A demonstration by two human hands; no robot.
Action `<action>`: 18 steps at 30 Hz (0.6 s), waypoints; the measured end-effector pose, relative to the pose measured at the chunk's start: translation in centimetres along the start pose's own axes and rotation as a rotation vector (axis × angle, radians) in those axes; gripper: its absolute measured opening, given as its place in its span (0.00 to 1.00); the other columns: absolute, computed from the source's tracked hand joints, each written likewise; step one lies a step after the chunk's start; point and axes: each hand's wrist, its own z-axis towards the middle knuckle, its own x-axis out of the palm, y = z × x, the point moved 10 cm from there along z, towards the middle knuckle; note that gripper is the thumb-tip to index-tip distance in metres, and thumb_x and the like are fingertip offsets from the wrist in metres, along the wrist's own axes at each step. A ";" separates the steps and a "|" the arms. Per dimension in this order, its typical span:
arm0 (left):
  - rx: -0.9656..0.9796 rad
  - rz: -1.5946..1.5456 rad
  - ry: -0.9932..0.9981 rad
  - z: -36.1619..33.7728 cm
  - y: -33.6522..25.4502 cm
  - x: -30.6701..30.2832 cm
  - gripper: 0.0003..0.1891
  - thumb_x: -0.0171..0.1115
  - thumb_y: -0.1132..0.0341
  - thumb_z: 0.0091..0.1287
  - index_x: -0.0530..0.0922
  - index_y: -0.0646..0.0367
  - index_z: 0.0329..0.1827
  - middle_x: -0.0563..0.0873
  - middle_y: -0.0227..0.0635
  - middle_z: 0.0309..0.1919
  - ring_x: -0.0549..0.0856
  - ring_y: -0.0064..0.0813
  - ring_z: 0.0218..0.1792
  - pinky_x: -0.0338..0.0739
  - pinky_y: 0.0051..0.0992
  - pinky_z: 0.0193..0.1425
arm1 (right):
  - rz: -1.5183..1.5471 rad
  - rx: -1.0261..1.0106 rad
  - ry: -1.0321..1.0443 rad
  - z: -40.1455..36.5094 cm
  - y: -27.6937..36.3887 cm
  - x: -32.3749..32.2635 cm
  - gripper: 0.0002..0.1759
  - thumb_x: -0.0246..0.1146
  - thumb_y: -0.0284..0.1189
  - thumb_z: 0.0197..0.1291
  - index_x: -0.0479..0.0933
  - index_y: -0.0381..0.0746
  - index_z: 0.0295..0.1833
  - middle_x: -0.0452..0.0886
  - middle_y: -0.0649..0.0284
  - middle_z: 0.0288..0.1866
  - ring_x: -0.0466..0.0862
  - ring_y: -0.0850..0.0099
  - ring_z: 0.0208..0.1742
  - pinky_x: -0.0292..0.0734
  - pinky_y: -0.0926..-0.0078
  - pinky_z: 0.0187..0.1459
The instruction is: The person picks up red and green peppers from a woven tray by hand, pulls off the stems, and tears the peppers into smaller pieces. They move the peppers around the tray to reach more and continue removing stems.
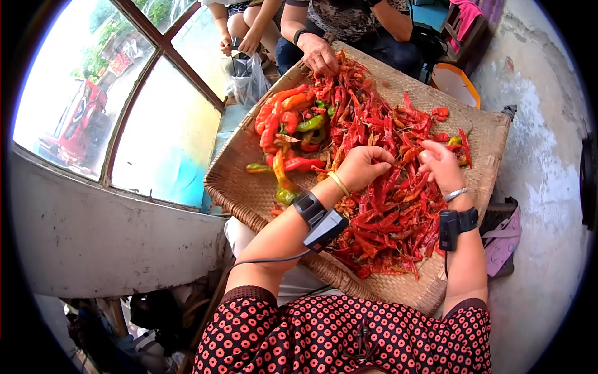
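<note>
A pile of dried red chili peppers (pixel 389 227) covers the middle and right of a wide woven bamboo tray (pixel 243 198). My left hand (pixel 364 168), with a yellow bangle at the wrist, is over the middle of the pile. Its thumb and fingers are pinched together, and what lies between them is hidden. To its right, my right hand (pixel 443 167) is also over the chilies. Its fingers are bent inward, the index straighter than the others; whatever they grip cannot be made out. Larger fresh red peppers (pixel 272 128) and a few green peppers (pixel 309 123) lie at the tray's left.
Across the tray, another person's hand (pixel 319 55) touches the chilies at the far edge. A second person sits behind a clear plastic bag (pixel 248 78). A window (pixel 156 118) stands left, a bare wall (pixel 542 156) right. An orange-rimmed box (pixel 456 84) sits beyond the tray.
</note>
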 end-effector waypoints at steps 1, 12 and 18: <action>0.012 0.040 0.016 -0.1 -0.1 0.4 0.03 0.59 0.73 0.60 0.79 0.61 0.36 0.80 0.23 0.28 0.76 0.11 0.30 0.74 0.16 0.35 | -0.072 -0.009 0.119 0.0 -0.2 1.5 0.22 0.57 0.31 0.57 0.68 0.33 0.56 0.78 0.64 0.38 0.78 0.80 0.28 0.70 0.88 0.22; 0.148 0.088 -0.119 0.2 0.6 0.5 0.09 0.61 0.77 0.56 0.71 0.62 0.37 0.79 0.29 0.29 0.79 0.16 0.32 0.75 0.17 0.35 | -0.060 0.088 0.407 -2.6 -0.1 8.5 0.17 0.57 0.30 0.58 0.68 0.35 0.51 0.76 0.69 0.32 0.76 0.82 0.28 0.71 0.86 0.26; 0.072 0.108 -0.125 0.2 1.4 0.9 0.06 0.63 0.74 0.56 0.74 0.62 0.34 0.81 0.30 0.25 0.79 0.15 0.27 0.75 0.18 0.30 | 0.059 0.051 0.422 -2.8 0.2 9.2 0.19 0.55 0.28 0.58 0.63 0.37 0.55 0.76 0.69 0.32 0.76 0.82 0.25 0.68 0.88 0.21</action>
